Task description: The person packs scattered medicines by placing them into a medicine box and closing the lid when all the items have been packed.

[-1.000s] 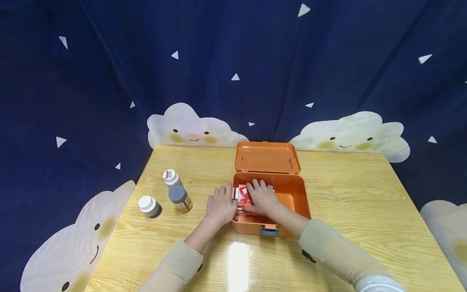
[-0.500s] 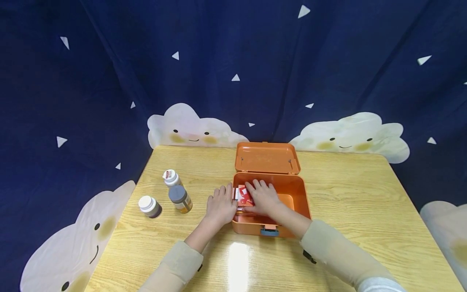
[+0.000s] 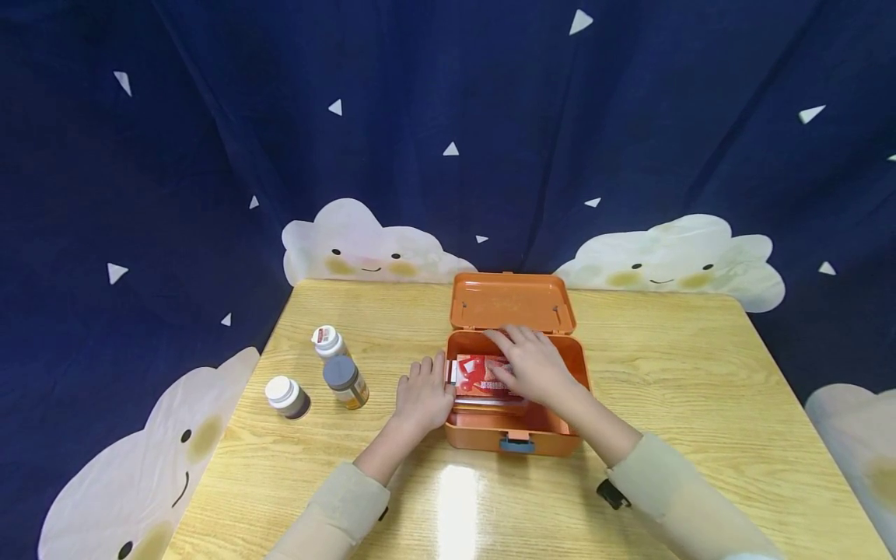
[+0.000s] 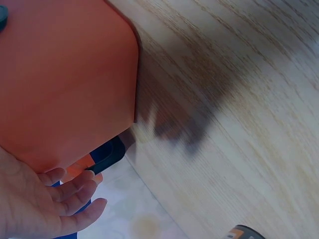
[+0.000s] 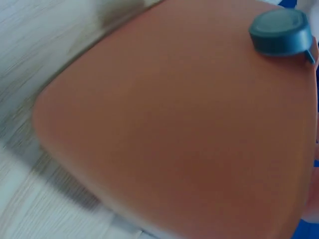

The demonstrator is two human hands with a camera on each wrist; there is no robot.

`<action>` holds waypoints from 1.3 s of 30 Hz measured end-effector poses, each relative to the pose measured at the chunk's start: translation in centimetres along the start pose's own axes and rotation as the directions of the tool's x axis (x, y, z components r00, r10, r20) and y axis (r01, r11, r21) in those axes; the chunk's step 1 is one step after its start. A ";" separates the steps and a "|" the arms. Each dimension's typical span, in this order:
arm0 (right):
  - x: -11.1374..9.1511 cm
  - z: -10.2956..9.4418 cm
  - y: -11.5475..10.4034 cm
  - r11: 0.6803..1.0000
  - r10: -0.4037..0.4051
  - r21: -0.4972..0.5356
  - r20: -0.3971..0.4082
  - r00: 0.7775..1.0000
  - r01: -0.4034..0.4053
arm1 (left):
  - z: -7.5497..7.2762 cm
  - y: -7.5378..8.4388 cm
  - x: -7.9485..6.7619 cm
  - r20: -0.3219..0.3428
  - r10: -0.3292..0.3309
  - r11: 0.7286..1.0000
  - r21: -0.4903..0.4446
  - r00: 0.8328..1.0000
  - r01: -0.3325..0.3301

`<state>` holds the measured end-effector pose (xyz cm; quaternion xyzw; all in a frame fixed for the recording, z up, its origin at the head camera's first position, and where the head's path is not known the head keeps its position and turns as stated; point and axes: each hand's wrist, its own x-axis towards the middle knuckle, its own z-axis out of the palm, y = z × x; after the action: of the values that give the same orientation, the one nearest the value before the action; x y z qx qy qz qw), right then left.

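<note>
An orange storage box stands on the table, its lid folded back. Inside, on the left, a red-and-white carton lies flat on top of other thin cartons. My left hand rests along the box's left wall, thumb at the rim. The left wrist view shows those fingers loosely extended beside the wall, near a dark handle. My right hand hovers over the box with spread fingers, its thumb overlapping the carton. The box's front mostly fills the right wrist view.
To the left stand a white bottle, a grey-lidded jar and a white-capped dark bottle. A blue-grey latch juts from the box's front. A dark blue curtain hangs behind the wooden table.
My right hand has lifted off the red-and-white carton and shifted right and back, baring more of its printed top. My left hand stays at the box's left wall.
</note>
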<state>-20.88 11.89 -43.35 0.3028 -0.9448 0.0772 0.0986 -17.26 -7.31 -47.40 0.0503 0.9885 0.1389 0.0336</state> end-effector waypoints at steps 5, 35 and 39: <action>-0.9 -0.5 1.4 0.999 0.047 -0.017 -0.061 0.997 -0.048 | 0.1 -0.1 0.0 0.000 -0.004 1.000 -0.001 1.000 0.004; -9.0 0.6 5.3 0.908 0.417 -0.038 0.027 0.908 -0.416 | 0.2 -0.2 0.0 -0.021 0.007 1.000 -0.013 1.000 -0.007; -9.2 0.3 5.0 0.890 0.456 -0.041 0.086 0.886 -0.454 | 0.3 -0.2 0.0 -0.019 0.007 1.000 -0.015 1.000 -0.007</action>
<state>-16.47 20.97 -46.24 0.0755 -0.9937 0.0743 0.0364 -17.24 -7.45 -47.71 0.0520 0.9875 0.1470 0.0240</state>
